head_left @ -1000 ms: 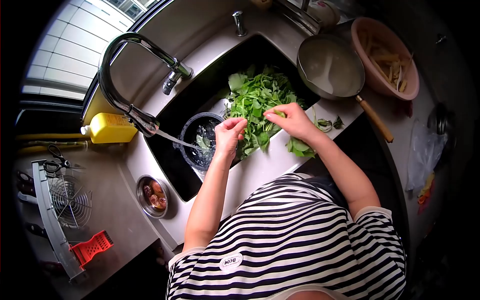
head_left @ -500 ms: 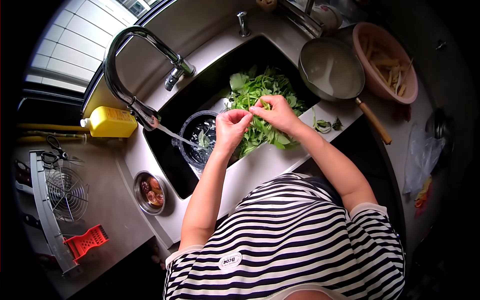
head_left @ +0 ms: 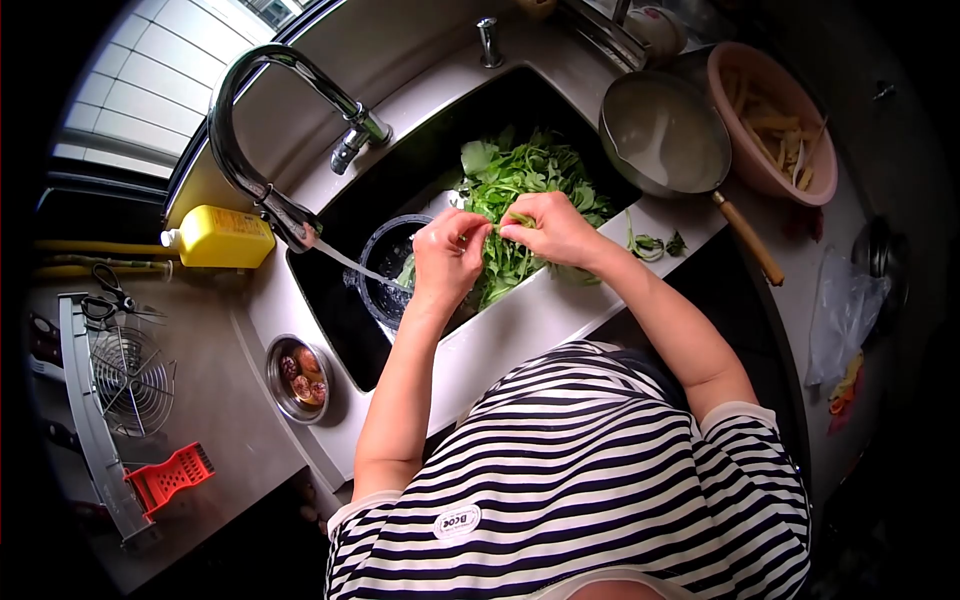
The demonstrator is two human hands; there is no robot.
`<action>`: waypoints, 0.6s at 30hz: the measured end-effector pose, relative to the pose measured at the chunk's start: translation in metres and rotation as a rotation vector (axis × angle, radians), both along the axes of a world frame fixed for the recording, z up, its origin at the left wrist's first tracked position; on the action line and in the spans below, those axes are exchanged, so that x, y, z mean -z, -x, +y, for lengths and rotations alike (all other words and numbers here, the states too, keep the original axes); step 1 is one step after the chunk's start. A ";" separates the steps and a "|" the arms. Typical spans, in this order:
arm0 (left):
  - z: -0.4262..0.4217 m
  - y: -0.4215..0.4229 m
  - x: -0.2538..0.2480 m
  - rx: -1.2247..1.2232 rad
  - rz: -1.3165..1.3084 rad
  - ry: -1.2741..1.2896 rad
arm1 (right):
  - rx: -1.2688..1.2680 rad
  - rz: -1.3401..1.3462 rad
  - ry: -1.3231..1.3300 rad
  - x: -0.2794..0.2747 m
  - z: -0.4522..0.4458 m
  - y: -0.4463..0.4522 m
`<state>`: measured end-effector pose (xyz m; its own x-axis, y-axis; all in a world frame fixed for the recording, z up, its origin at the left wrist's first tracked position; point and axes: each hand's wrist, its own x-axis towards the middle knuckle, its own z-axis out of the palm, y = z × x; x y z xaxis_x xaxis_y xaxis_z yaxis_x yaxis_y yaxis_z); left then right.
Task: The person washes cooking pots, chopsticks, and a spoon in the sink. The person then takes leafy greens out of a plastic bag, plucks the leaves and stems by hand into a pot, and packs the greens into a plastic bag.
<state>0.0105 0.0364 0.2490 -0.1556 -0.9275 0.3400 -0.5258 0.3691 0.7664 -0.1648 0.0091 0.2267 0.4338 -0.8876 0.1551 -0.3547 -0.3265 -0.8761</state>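
Observation:
Over the sink, my left hand (head_left: 449,254) and my right hand (head_left: 551,231) meet with fingertips pinched on a green stem (head_left: 515,220), which runs between them. A heap of leafy greens (head_left: 535,170) lies in the sink just beyond and under my hands. Left of it sits a dark round basin (head_left: 372,258) with water and a leaf inside, partly hidden by my left hand. Water streams into the basin from the chrome faucet (head_left: 290,222).
A pan (head_left: 665,135) with whitish liquid and a pink basin (head_left: 818,180) stand at right. Leaf scraps (head_left: 648,247) lie on the sink rim. At left are a yellow bottle (head_left: 228,238), a metal bowl (head_left: 282,405) of reddish round pieces, scissors (head_left: 105,290) and a red grater (head_left: 172,482).
My left hand has shifted slightly left and up, over the basin's edge. My right hand stays nearly in place, still pinching. The view has tilted a little.

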 end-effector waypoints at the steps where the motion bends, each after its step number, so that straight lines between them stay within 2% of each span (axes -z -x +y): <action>1: 0.000 0.001 -0.001 -0.018 0.025 -0.023 | 0.050 -0.061 -0.072 -0.002 0.000 0.000; 2: 0.001 0.002 -0.001 -0.036 0.050 -0.047 | 0.101 -0.121 -0.144 -0.002 0.001 -0.001; 7: -0.002 0.020 0.008 -0.104 0.323 -0.105 | 0.299 -0.635 -0.171 -0.005 0.010 -0.016; 10: 0.009 0.034 0.015 -0.035 0.203 -0.081 | 0.464 -0.950 -0.474 -0.011 -0.006 -0.002; 12: 0.023 0.042 0.027 -0.010 0.166 -0.117 | 0.492 -1.017 -0.424 -0.024 -0.021 0.014; 15: 0.043 0.045 0.058 0.031 0.051 -0.231 | 0.493 -0.930 -0.276 -0.036 -0.043 0.039; 18: 0.064 0.043 0.086 0.092 -0.133 -0.287 | 0.451 -0.601 -0.017 -0.044 -0.062 0.042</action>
<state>-0.0324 0.1003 0.1633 -0.2684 -0.9625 0.0383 -0.6026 0.1988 0.7729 -0.2066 -0.0530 0.2707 -0.1273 -0.9636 0.2353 0.0901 -0.2475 -0.9647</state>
